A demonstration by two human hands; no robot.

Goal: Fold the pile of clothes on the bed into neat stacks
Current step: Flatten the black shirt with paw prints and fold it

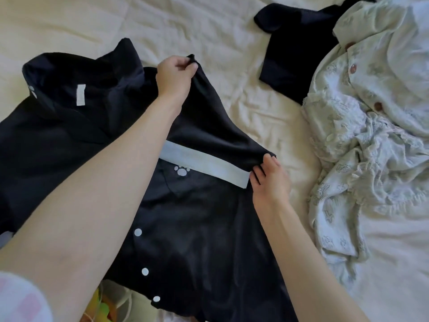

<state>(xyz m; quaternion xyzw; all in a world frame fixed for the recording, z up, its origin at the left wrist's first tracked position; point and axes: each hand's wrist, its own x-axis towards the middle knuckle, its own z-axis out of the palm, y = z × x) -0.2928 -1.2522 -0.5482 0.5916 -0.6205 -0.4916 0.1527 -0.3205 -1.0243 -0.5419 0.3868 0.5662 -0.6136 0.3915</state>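
Two hands work one dark shirt (185, 240) spread on the bed sheet (69, 24). Left hand (174, 74), 11 o'clock of centre, pinches the sleeve top. Right hand (269, 180), 3 o'clock of the white cuff band (204, 165), pinches the sleeve edge. Folded dark garment (299, 56) at 1 o'clock; crumpled pale pyjamas (371, 135) at 3 o'clock.

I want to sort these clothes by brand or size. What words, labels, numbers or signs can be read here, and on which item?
No text can be read anywhere.
White neck label inside the navy shirt: blank or too blurred to read.
White paw print on the navy shirt's chest: a picture, no letters.
Pale green pyjamas: small printed drawings only, no words visible.
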